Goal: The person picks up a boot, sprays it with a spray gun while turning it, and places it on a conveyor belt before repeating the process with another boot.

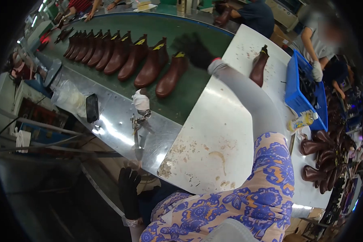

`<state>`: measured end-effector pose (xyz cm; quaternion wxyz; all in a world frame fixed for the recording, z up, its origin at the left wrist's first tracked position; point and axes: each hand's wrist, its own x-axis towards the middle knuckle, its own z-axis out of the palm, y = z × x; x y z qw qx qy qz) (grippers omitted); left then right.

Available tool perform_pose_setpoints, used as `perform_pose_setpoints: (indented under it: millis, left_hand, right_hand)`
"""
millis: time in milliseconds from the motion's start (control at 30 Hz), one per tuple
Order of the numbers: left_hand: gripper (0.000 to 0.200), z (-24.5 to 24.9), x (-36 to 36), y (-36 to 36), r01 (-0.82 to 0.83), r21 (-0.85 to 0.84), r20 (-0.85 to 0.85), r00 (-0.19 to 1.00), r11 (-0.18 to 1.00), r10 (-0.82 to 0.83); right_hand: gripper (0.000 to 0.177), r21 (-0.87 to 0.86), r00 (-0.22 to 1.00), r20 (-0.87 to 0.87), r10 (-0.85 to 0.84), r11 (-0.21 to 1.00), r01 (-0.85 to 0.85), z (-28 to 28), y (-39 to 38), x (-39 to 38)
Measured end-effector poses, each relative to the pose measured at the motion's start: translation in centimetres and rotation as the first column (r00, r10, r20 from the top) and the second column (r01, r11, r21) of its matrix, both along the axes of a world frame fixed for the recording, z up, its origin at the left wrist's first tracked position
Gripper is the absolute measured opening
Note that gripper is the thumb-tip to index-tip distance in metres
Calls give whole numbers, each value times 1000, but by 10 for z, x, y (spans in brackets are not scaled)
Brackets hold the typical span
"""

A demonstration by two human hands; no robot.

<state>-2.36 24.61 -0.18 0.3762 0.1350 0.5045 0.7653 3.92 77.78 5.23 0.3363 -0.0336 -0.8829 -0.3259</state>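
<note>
My right hand, in a dark glove and blurred, is raised with fingers spread beside the top of the nearest brown boot. That boot ends a row of several brown boots standing on the green belt, some with yellow at the top. Low in the view, my left hand, also dark-gloved, has its fingers apart and holds nothing. Another brown boot stands alone on the white board.
A phone, a plastic bag and a white-wrapped tool are on the metal edge. At right are a blue crate, a bottle, piled boots and a co-worker's gloved hand. Other people work behind.
</note>
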Motion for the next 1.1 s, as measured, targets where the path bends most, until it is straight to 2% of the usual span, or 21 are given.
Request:
perform_pose_setpoints:
  millis: [100, 133, 167, 233, 267, 367, 400, 467, 533, 600, 633, 733, 833, 867, 900, 933, 967, 1000, 1033, 1067, 1100]
  left_hand:
    - [44, 4, -1, -12, -60, -46, -52, 997, 997, 58]
    - [44, 6, -2, -16, -82, -84, -103, 992, 993, 74]
    - [44, 7, -2, -21, -99, -84, -107, 990, 991, 90]
    - [43, 11, -2, -34, -190, -64, -45, 981, 980, 187]
    - [43, 11, -1, -40, -209, -62, -43, 977, 976, 207]
    - [42, 14, -1, -58, -258, -28, -35, 966, 966, 257]
    - [41, 16, -2, -61, -225, -139, -233, 954, 964, 189]
    - [40, 18, -6, -64, -219, -250, -401, 910, 943, 105]
    - [42, 14, -15, -60, -137, -74, -183, 976, 988, 121]
    - [42, 14, -20, -43, -71, -26, -332, 942, 997, 58]
    - [43, 10, -24, -32, -18, 114, -268, 962, 993, 49]
    - [49, 20, -25, 5, 103, 433, -362, 930, 896, 68]
    - [62, 51, -15, 27, -32, 579, -46, 996, 815, 72]
    - [62, 55, -15, 28, -75, 688, 54, 997, 722, 53]
    - [65, 35, -28, 22, -84, 76, -611, 784, 994, 113]
    - [65, 15, -30, 4, -108, 71, -607, 784, 992, 129]
    - [65, 9, -26, -15, -40, 413, -41, 997, 910, 63]
    - [69, 22, -19, -30, -181, 687, 460, 858, 704, -229]
    - [71, 39, -14, -47, -165, 640, 228, 974, 751, 20]
    - [68, 44, -14, -60, -113, 759, 194, 979, 641, -57]
    - [66, 45, -14, -72, -128, 841, 178, 983, 526, -46]
  right_hand:
    - [50, 68, 991, 86, 99, 992, -105, -68, -15, -51]
    - [45, -370, 995, 13, -97, 924, 95, -99, -6, -68]
    - [40, -740, 954, 40, -297, 633, 228, -128, 2, -87]
    - [23, -312, 955, 184, -231, 908, 280, -190, 62, -106]
    - [14, -175, 964, 227, -136, 968, 178, -151, 41, -90]
    - [15, -166, 913, 372, -166, 956, 241, -79, 14, -63]
    - [15, -195, 868, 425, -255, 911, 363, -55, 5, -56]
    - [17, -272, 969, 205, -140, 943, 194, -10, -16, -33]
    - [28, -237, 905, 349, -244, 911, 337, 56, -67, -21]
    - [34, -333, 906, 371, -206, 881, 336, 114, -134, -14]
    - [41, -431, 906, 384, -177, 833, 346, 134, -163, -11]
    - [53, -588, 922, 334, 194, 808, 43, 169, -238, -5]
    - [54, -710, 837, 371, 402, 703, -23, 184, -328, -8]
    - [56, -720, 789, 274, 549, 661, -210, 176, -348, -8]
    - [51, -795, 727, 279, 627, 576, -192, 169, -369, -10]
    - [46, -859, 661, 274, 699, 487, -160, 163, -385, -12]
    - [46, -861, 643, 275, 715, 481, -166, 154, -393, -15]
    - [41, -982, 642, 12, 767, 130, -136, 143, -399, -19]
    - [35, -965, 650, -247, 718, -240, -102, 133, -405, -22]
    - [25, -786, 740, -467, 485, -611, -95, 126, -403, -23]
    - [24, -732, 780, -564, 272, -601, -319, 106, -397, -25]
